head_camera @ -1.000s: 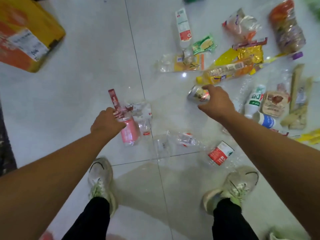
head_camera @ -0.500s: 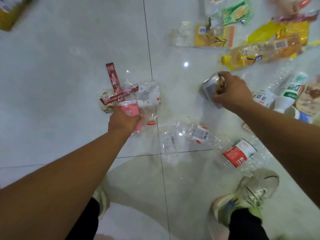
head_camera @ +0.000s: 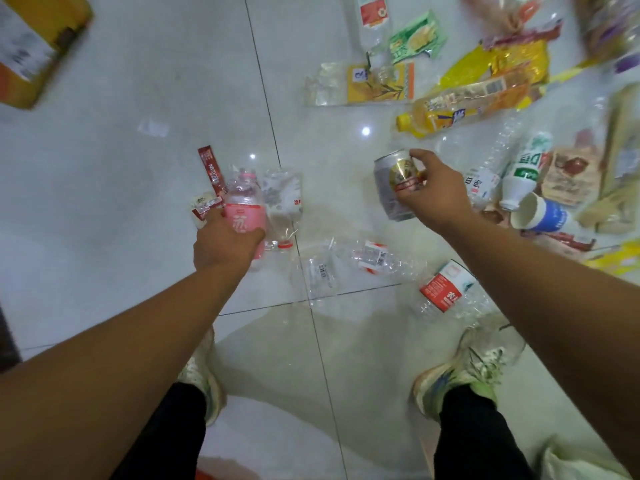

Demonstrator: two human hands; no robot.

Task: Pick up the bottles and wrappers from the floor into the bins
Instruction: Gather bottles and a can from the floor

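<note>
Over floor, left hand [head_camera: 227, 245] apparently grips pink bottle [head_camera: 243, 211].

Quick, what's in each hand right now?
Left hand: closed around the pink-labelled bottle.
Right hand: closed around the drink can.

White tiled floor [head_camera: 138, 237] carried litter: red sachet [head_camera: 210, 169], crushed clear bottles [head_camera: 367, 259], red-labelled bottle [head_camera: 445, 292], yellow-capped bottle [head_camera: 450, 114], white bottle [head_camera: 524, 176], paper cup [head_camera: 540, 214], green wrapper [head_camera: 415, 38], yellow box [head_camera: 34, 46] far left.
</note>
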